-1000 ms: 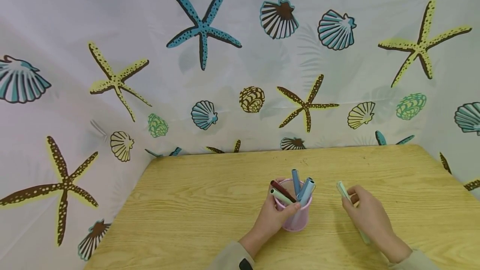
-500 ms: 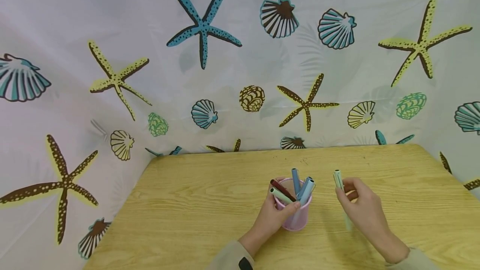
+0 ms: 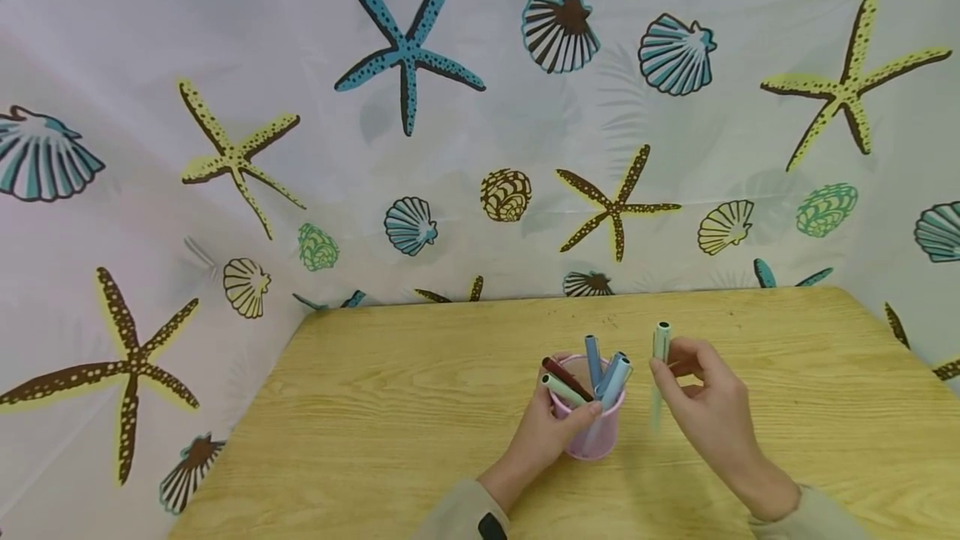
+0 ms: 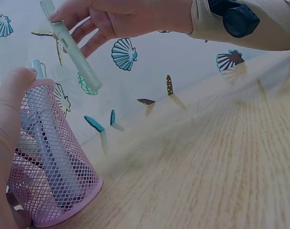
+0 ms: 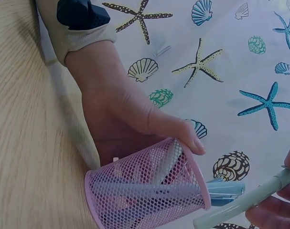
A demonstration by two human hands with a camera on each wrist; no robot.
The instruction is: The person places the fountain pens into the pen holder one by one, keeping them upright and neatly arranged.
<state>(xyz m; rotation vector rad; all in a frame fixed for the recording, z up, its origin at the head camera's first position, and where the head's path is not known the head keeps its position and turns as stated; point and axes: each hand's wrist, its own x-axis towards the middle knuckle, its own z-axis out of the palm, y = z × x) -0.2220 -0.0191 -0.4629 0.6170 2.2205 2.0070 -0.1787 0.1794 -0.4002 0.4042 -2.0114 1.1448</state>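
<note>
A pink mesh pen cup (image 3: 590, 440) stands on the wooden table, and my left hand (image 3: 542, 432) grips it around its side, thumb at the rim. Several capped pens lean in it: a dark red pen (image 3: 566, 379), a light green pen (image 3: 564, 391), a blue pen (image 3: 592, 361) and a light blue pen (image 3: 616, 380) among them. To the right of the cup, my right hand (image 3: 708, 402) pinches another light green pen (image 3: 660, 357) near its upper end. That pen hangs nearly upright, its lower end above the table in the left wrist view.
The wooden table (image 3: 390, 407) reaches back to a white cloth (image 3: 465, 123) printed with starfish and shells, which also rises at both sides. A dark band-like device (image 3: 492, 527) sits on the left sleeve.
My right hand has raised the light green pen and carried it left toward the cup, turning it from slanted to nearly upright. The left hand and the cup have stayed in place.
</note>
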